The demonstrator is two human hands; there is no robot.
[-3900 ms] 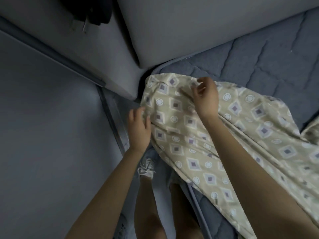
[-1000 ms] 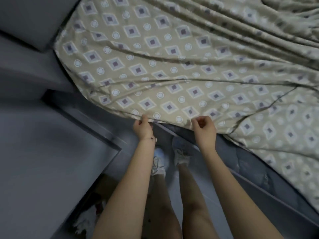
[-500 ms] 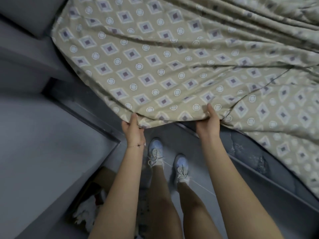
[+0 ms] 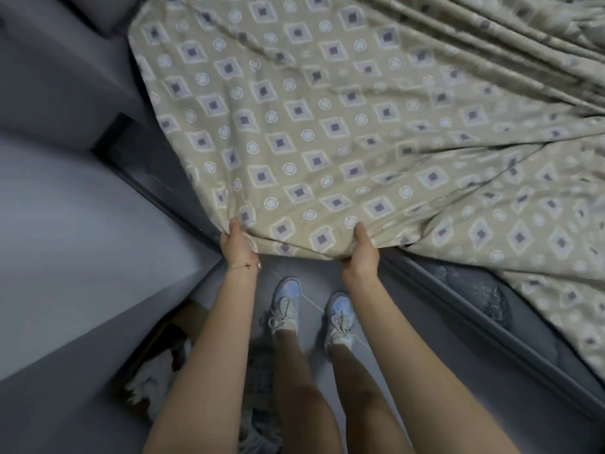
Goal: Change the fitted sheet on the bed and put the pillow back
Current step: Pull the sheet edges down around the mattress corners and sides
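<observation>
Thin left-wrist bracelet [image 4: 244, 265], pale laced sneakers [image 4: 284, 304], perhaps white

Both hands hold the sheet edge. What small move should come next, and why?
Probably pull the hem down over the mattress side: left hand and right hand grip the fitted sheet there, and bare mattress shows to the right.
</observation>
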